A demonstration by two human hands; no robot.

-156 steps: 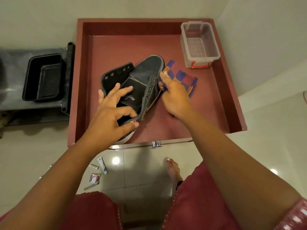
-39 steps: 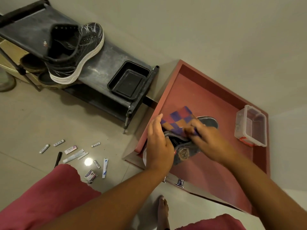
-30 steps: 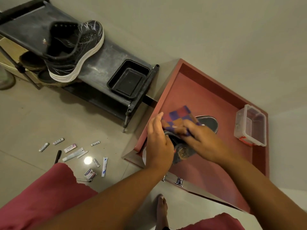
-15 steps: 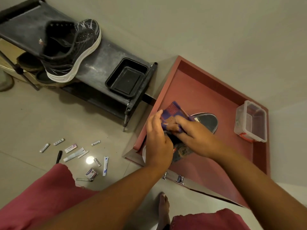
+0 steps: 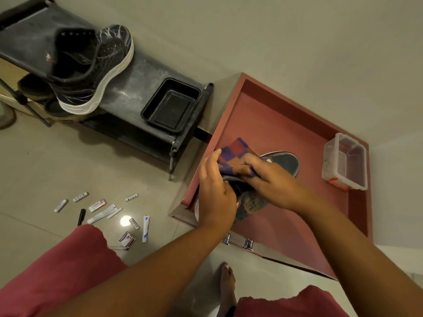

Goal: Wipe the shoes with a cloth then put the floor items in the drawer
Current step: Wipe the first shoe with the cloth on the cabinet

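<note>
A dark grey shoe (image 5: 285, 162) lies in the open red drawer (image 5: 290, 124). My left hand (image 5: 216, 191) grips its heel end and hides most of it. My right hand (image 5: 269, 179) presses a purple, red and orange checked cloth (image 5: 233, 152) against the shoe's upper. A second black shoe with a white sole (image 5: 91, 69) stands on the dark shoe rack (image 5: 139, 76). Several small floor items (image 5: 103, 209), tubes, packets and a black pen, lie scattered on the tiles at lower left.
A black plastic tray (image 5: 171, 106) sits on the rack's right end. A clear plastic box with red clips (image 5: 345, 161) stands at the drawer's right side. My bare foot (image 5: 227, 284) and red garment are below. More shoes sit under the rack.
The view swung left from the drawer to take in the rack and floor. My right hand picked up the cloth and has been rubbing it over the shoe, shifting slightly toward the heel.
</note>
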